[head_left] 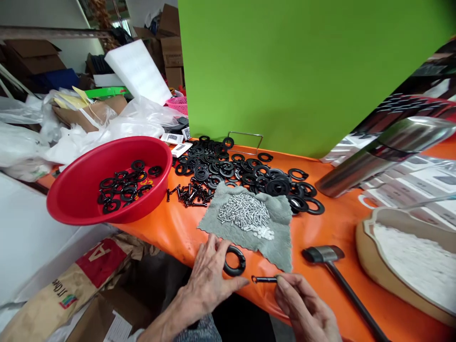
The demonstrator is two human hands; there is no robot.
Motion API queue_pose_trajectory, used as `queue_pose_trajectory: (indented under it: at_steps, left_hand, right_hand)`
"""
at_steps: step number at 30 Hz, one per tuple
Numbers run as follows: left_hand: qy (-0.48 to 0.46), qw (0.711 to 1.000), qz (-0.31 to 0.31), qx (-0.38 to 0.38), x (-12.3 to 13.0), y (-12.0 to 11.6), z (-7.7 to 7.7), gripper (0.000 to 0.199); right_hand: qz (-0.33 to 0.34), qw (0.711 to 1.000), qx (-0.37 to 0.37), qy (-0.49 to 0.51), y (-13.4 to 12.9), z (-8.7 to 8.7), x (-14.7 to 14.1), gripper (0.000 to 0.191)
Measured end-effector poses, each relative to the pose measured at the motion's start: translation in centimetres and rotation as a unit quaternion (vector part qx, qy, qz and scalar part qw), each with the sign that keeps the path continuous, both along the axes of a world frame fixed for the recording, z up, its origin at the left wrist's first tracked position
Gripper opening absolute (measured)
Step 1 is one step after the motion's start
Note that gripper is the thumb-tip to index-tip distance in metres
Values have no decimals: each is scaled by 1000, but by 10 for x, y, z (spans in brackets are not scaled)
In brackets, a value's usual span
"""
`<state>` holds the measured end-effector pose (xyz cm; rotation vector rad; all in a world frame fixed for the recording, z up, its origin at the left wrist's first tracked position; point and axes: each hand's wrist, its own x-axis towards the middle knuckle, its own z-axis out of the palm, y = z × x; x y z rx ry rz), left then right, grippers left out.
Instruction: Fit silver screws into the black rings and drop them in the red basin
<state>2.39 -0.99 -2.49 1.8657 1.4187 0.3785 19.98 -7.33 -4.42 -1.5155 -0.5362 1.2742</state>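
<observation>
My left hand (210, 275) holds a black plastic ring (240, 268) by its left edge, the ring's face tilted up toward me. The thumb stretches out below the ring. My right hand (306, 304) pinches the right end of a short black pin (265, 280) with a small eye at its left tip. That tip points at the ring, with a gap between them. Just beyond, a grey-green cloth (281, 216) bears a heap of small silver screws (244, 211) and a few small white pieces (263, 232).
Black rings (228, 166) and black pins (192, 194) pile behind the cloth. A red basin (78, 190) with black parts stands left. A hammer (324, 254), a tan tub (370, 256) of white material and a steel flask (374, 159) are right. A green panel (285, 71) rises behind.
</observation>
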Motion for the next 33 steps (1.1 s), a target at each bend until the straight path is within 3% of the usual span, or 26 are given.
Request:
queue_pose_trajectory:
  at_steps: [3,6,10,14,16,21,25,33]
  left_hand:
    - [-115,991,-29,-55,-4,4,18,39]
    - [-212,968,-34,-128,0,8,18,19]
    - [-226,967,-25,-115,1,14,11,13]
    - [-212,972,-65,-78,-6,24,15,13]
    - [-181,979,-89,-38,-10,28,16,12]
    - [-71,986,-145,34,-13,30,10,16]
    - [-45,984,-159,62,-13,26,2,19]
    - [-39,977,-191,89,-14,31,-18,12]
  right_hand:
    - [20,999,28,-10,8,1,-8,37]
    - [50,998,41,-10,18,7,-17,39]
    - [130,989,45,-49,30,19,-19,40]
    - [202,968,96,-114,43,22,-11,35]
    - [246,936,145,-205,48,19,-5,30]
    - [295,803,298,-423,50,-4,3,14]
    - [277,760,342,-478,46,-19,3,13]
    - [261,682,364,-578,35,-25,3,36]
